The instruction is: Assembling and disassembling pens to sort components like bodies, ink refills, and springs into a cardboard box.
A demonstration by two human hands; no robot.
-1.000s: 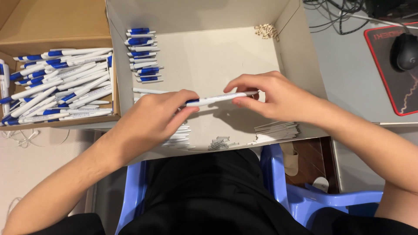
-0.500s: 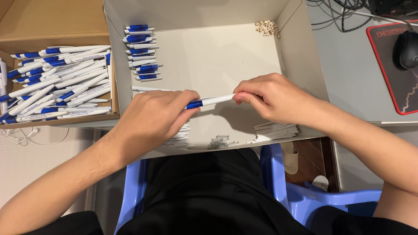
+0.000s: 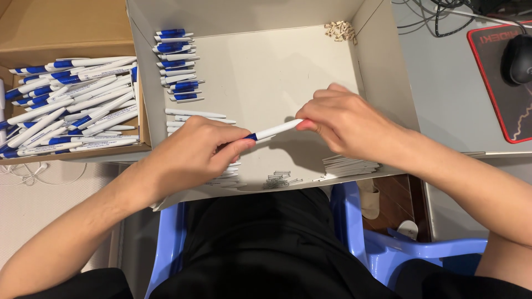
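Both my hands hold one white pen with a blue grip [image 3: 275, 131] over a white cardboard box [image 3: 382, 66]. My left hand [image 3: 194, 152] pinches the blue end. My right hand [image 3: 341, 122] grips the white barrel's far end. Under my left hand lie white pen barrels [image 3: 194, 115]. A row of finished blue-and-white pens [image 3: 174, 63] lines the box's left side. A small heap of metal springs [image 3: 280, 179] and a bundle of thin white refills [image 3: 349, 165] rest near the box's front edge.
A brown box full of blue-and-white pens [image 3: 66, 102] stands at the left. Small tan parts [image 3: 341, 30] sit in the white box's far right corner. A computer mouse [image 3: 518, 58] on a black-and-red pad is at the right. A blue plastic stool [image 3: 382, 243] is beneath me.
My hands have shifted slightly with the pen; the right hand has slid outward along the barrel, so more of the white barrel shows between the hands.
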